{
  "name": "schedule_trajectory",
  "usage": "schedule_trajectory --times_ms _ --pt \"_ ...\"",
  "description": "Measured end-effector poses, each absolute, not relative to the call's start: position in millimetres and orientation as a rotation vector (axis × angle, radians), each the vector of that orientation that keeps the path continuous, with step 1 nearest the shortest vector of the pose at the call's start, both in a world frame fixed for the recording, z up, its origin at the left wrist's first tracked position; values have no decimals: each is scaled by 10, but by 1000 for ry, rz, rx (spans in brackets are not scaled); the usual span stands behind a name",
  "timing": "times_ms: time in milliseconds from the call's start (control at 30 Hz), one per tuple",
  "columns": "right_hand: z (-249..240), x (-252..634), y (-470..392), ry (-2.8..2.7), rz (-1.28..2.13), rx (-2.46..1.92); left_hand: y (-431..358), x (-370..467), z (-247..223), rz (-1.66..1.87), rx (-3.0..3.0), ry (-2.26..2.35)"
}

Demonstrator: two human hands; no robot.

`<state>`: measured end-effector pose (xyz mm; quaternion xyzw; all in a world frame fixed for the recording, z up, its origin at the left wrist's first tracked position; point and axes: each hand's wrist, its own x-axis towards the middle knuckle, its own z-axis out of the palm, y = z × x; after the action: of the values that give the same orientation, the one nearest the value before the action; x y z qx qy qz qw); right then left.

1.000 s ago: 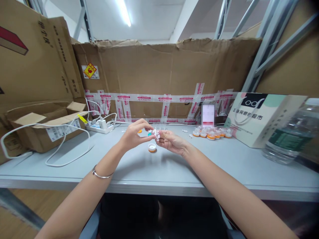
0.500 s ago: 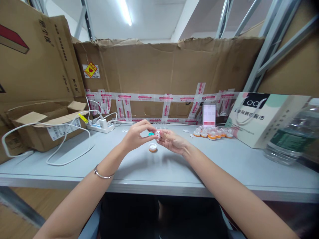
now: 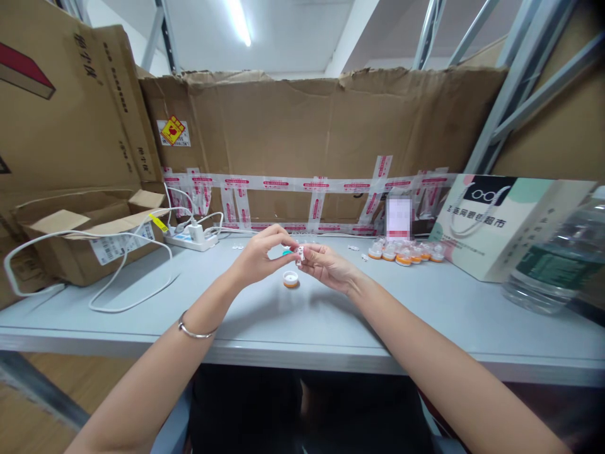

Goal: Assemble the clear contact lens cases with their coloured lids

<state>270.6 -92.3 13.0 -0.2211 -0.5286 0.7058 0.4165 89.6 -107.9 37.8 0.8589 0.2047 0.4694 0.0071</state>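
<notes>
Above the middle of the grey table [image 3: 246, 334], a small white part [image 3: 299, 253] with dark openings is pinched between both hands. My left hand [image 3: 265, 252] holds it from the left between thumb and fingertips. From the right, my right hand [image 3: 326, 268] grips the same part, its fingers curled. Just below them a round orange cap [image 3: 290, 279] with a white inside lies on the table. A bit of a teal piece [image 3: 287, 253] shows behind my left fingers, mostly hidden.
Clear domes with orange bases [image 3: 403, 255] cluster at the back right, near small white pieces [image 3: 353, 248]. A paper bag [image 3: 491, 233] and water bottle [image 3: 553, 258] stand farther right. An open carton [image 3: 75, 252], cables and a power strip [image 3: 193, 238] are left.
The view has shifted very slightly. Both hands keep nearly the same pose, and the small white part between them looks slightly turned.
</notes>
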Motion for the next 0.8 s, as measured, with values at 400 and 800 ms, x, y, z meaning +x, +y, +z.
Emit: schedule_trajectory --times_ms 400,800 --pt "138 2701 -930 -1389 1700 -582 -1099 879 387 1247 2572 876" --pt "134 2690 -918 -1366 1659 -649 -1076 869 360 1260 2549 884"
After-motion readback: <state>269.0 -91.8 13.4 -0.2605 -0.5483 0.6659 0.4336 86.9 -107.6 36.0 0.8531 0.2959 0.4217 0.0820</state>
